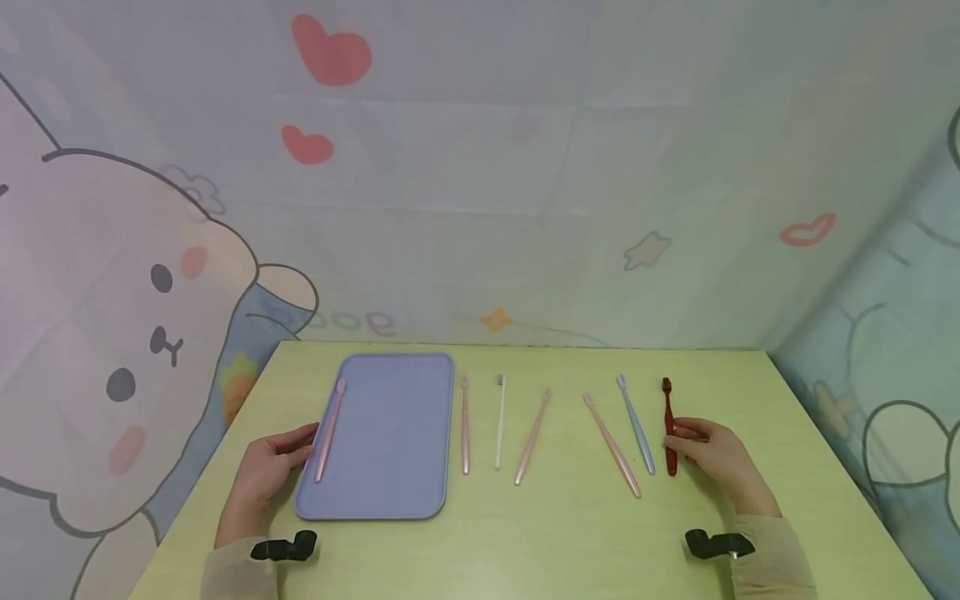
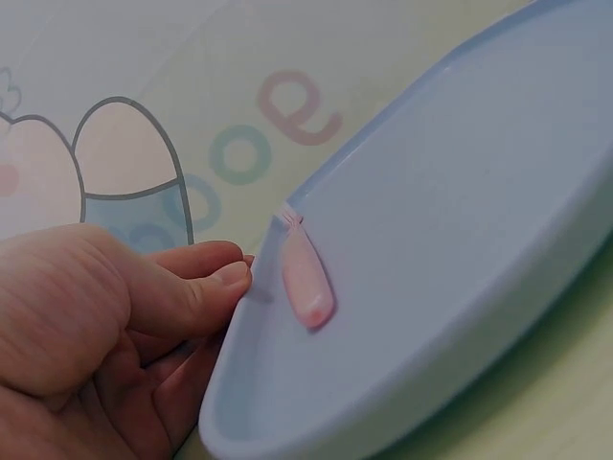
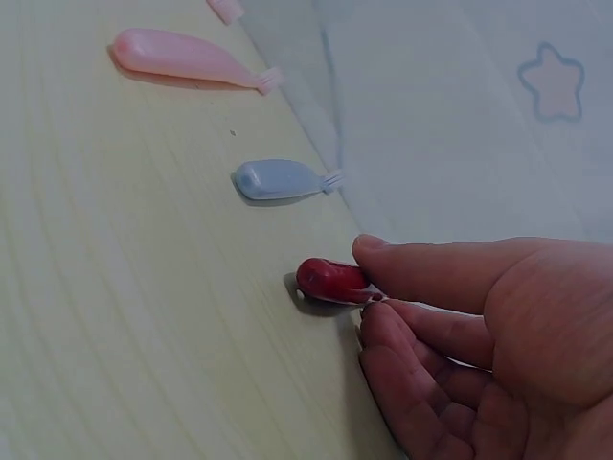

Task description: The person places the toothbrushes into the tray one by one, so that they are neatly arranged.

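Note:
My left hand (image 1: pixel 268 467) is at the left rim of a lavender-blue tray (image 1: pixel 390 433), its thumb and fingers pinching the edge. A pink toothbrush (image 1: pixel 328 433) lies in the tray near that rim; the left wrist view shows its rounded handle end. On the right, my right hand (image 1: pixel 716 458) pinches a dark red toothbrush (image 1: pixel 668 417) between thumb and fingers, its bristle head pointing away from me. In the right wrist view the handle end of this red toothbrush (image 3: pixel 330 279) appears at or just above the table.
Between the tray and my right hand lie a pink toothbrush (image 1: pixel 465 429), a white one (image 1: pixel 500 425), two more pink toothbrushes (image 1: pixel 532 437) and a blue toothbrush (image 1: pixel 637 429). The yellow-green table (image 1: pixel 540 550) ends at a cartoon-printed cloth (image 1: pixel 525 208) behind.

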`<state>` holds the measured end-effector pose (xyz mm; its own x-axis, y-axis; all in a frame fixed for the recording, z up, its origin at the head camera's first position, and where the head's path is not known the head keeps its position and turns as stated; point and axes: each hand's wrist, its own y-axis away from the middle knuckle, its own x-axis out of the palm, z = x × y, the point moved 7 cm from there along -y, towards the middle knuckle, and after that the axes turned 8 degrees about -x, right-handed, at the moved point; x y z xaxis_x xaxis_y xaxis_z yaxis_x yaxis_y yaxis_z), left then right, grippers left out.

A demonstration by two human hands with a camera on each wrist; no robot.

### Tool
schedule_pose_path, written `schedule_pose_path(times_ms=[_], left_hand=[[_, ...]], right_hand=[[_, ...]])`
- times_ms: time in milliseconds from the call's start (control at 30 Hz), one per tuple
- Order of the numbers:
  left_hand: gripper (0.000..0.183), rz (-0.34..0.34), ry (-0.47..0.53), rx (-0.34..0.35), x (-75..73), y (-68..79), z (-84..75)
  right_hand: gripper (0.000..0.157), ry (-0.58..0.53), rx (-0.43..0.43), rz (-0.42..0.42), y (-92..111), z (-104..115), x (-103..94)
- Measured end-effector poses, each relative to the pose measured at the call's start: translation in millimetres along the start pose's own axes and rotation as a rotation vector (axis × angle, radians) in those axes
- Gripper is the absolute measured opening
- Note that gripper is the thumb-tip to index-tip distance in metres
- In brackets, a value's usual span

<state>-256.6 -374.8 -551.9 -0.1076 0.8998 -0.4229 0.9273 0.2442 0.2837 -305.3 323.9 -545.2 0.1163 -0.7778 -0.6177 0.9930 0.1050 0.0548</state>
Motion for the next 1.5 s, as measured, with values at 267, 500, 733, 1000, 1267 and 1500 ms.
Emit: schedule_pose_path(times_ms=[267, 500, 733, 1000, 1267, 1500], left_hand=[[0.049, -0.01, 0.002, -0.009, 0.7, 0.0, 1.2], [0.05, -0.011, 0.017, -0.014, 0.9, -0.1, 0.6], [0.049, -0.012, 0.007, -0.016, 1.5, 0.6, 1.2], [0.05, -0.006, 0.015, -0.01, 1.0, 1.0, 0.1], [0.049, -0.013, 0.011, -0.013, 0.1, 2.0, 0.7], [0.049, -0.007, 0.016, -0.007, 0.7, 2.3, 0.1]], right_hand=[[0.063, 0.039, -0.007, -0.001, 2.4, 4.2, -0.7], [0.061, 0.082, 0.001, -0.016, 1.9, 2.9, -3.0], [0.057, 0.069, 0.04, -0.039, 4.4, 2.7, -2.8], [0.053, -0.028, 0.097, -0.069, 7.3, 6.9, -2.6], [0.053, -0.05, 0.105, -0.058, 7.1, 7.2, -2.8], [0.055, -0.08, 0.118, -0.056, 6.1, 4.1, -1.9]])
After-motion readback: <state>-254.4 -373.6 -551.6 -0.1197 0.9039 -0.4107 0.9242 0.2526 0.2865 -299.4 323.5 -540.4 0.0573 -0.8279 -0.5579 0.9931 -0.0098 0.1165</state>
